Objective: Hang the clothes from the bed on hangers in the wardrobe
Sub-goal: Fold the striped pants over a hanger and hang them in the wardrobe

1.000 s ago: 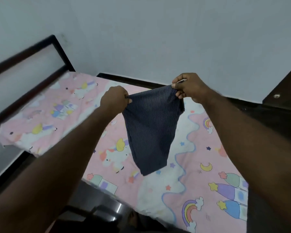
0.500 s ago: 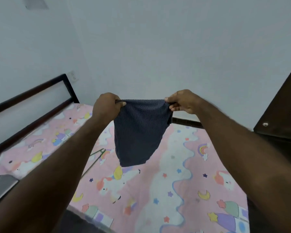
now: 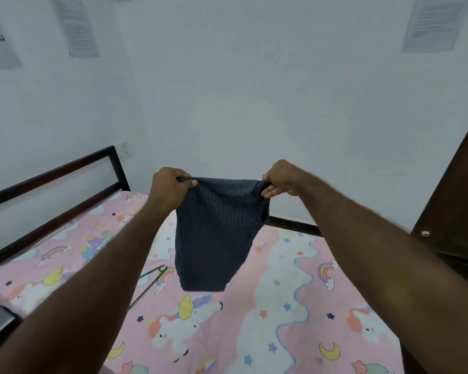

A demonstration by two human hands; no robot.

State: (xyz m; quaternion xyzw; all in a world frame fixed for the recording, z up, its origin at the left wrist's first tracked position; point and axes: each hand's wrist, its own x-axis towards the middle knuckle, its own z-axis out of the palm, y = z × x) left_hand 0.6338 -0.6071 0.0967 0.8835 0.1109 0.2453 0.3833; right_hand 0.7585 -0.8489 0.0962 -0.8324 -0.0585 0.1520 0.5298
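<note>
Progress is judged early. The striped garment (image 3: 216, 230) is held spread above the bed (image 3: 281, 333), its top corners gripped by the left hand (image 3: 170, 190) and the right hand (image 3: 281, 179). A hanger (image 3: 149, 282) lies unused on the bed; hanging is not yet done.

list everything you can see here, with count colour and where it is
striped garment: one, dark navy with thin pale stripes, held up by its top edge above the bed
hanger: one, thin and dark green, lying on the bedsheet, partly hidden by the left forearm
bedsheet: one, pink with unicorns, rainbows, moons and stars, covering the bed
bed frame: one, dark, rails at the left end of the bed
wall socket: one, white, on the wall by the frame's corner
papers: three, grey print too blurred to read, high on the white walls
wardrobe: one, dark brown, right edge
left hand: grips the garment's left corner
right hand: pinches its right corner
</note>
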